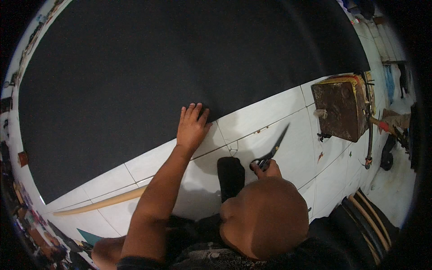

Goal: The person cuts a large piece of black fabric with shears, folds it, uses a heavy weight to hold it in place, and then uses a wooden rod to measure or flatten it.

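A large sheet of black fabric (148, 81) lies spread on the white tiled floor (261, 105). My left hand (193, 126) rests flat across the sheet's near edge, palm down, fingers stretched out and slightly apart. Lower and to the right, my right hand (267, 170) is closed round the handles of black scissors (278, 143). Their long blades look closed and point away and to the right, above the tiles and apart from the fabric. My bent knee (265, 216) hides most of the right forearm.
My foot in a black sock (231, 173) is between the hands. A pale curved stick (108, 198) lies at the left, partly behind my left arm. A worn brown box (335, 110) stands by the fabric's right edge. Several rods (366, 216) lie at lower right.
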The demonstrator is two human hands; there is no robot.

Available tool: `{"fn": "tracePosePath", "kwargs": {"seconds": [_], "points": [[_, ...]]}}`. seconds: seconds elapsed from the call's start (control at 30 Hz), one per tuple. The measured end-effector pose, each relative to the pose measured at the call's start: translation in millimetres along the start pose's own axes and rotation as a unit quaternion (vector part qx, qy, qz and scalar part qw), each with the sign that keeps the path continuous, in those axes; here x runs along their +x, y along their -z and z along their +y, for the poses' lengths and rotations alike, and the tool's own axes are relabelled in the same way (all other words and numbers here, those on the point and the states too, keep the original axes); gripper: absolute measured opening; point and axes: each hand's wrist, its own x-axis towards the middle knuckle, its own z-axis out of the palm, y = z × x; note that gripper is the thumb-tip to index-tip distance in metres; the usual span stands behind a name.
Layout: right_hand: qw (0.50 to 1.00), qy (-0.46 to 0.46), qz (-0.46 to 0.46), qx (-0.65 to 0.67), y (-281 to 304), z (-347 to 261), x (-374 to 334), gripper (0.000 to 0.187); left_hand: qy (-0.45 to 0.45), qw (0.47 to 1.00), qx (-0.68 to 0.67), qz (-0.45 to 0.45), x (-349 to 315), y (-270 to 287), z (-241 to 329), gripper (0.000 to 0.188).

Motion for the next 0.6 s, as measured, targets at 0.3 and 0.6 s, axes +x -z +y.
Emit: {"fn": "tracePosePath", "kwargs": {"seconds": [0.3, 0.6], "points": [[0.99, 0.043, -0.07, 0.116, -3, 47, 19, 0.052, -0.065, 0.995, 0.008, 0.074, 5, -6, 28, 0.03], [0.907, 0.153, -0.283, 0.271, -24, 24, 4, 0.026, -0.025, 0.998, -0.03, 0.052, 12, -1, 36, 0.027]]}}
